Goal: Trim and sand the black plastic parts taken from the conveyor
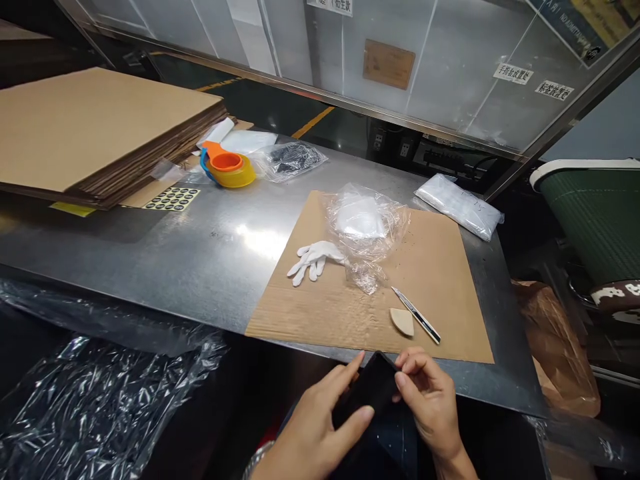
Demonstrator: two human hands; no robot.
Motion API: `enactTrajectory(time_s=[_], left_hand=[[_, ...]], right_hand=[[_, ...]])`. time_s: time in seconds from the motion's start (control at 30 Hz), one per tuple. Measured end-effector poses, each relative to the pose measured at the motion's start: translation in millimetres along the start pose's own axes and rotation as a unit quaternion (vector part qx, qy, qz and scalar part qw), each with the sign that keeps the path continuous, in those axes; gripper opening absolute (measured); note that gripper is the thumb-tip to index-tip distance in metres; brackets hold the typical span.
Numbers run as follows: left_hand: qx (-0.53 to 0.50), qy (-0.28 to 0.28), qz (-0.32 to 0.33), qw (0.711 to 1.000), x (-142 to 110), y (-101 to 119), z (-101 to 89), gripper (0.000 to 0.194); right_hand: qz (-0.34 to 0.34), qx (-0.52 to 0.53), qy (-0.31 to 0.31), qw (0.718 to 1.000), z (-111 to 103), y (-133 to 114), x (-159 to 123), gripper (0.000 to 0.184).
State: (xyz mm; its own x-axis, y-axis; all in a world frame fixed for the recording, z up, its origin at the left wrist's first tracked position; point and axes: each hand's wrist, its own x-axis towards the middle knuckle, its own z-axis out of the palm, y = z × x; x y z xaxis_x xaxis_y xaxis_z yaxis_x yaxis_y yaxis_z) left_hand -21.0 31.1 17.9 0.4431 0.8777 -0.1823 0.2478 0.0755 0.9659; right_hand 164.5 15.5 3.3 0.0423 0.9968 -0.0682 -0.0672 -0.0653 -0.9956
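The black piece (374, 387) is held at the table's (215, 293) near edge, clasped between left hand (315, 423) thumb and fingers. Right hand (434, 400) fingertips are bunched at its corner; whether anything is pinched cannot be told. Pressure is best kept light, the knife (417, 317) left clear.

Observed: moderate light; white glare on the metal table (220, 247) at nine o'clock. Dark plastic (100, 400) at eight o'clock glints sharply. Six o'clock lies in deep shadow. Edges appear stretched.
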Motion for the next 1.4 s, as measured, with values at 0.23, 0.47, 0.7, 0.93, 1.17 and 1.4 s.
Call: enactTrajectory(time_s=[0.23, 0.47, 0.7, 0.93, 1.17, 1.4], left_hand=[[-0.510, -0.209, -0.269, 0.790, 14.8, -2.7, 2.4, 0.055], [-0.663, -0.091, -0.251, 0.699, 21.6, -6.7, 3.9, 0.057], [-0.706, -0.018, -0.236, 0.667, 23.5, -4.4, -1.8, 0.054], [-0.672, 0.148, -0.208, 0.695, 19.4, -2.1, -8.1, 0.049], [-0.641, 0.235, -0.164, 0.712, 17.5, -3.8, -10.2, 0.046], [-0.624, 0.241, -0.145, 0.729, 9.9, -2.4, -9.6, 0.050]], right_hand=[[-0.013, -0.141, -0.037, 0.989, -6.0, 5.9, 21.6, 0.028], [-0.019, -0.402, 0.067, 0.913, -69.4, 29.7, 89.1, 0.026], [0.001, -0.504, 0.027, 0.863, -90.0, 33.8, 117.8, 0.011], [0.046, -0.425, -0.047, 0.903, -39.3, -7.5, 51.6, 0.027], [0.128, -0.273, -0.265, 0.916, 35.2, -37.6, -24.3, 0.030], [0.223, -0.225, -0.251, 0.914, 52.9, -26.6, -37.8, 0.036]])
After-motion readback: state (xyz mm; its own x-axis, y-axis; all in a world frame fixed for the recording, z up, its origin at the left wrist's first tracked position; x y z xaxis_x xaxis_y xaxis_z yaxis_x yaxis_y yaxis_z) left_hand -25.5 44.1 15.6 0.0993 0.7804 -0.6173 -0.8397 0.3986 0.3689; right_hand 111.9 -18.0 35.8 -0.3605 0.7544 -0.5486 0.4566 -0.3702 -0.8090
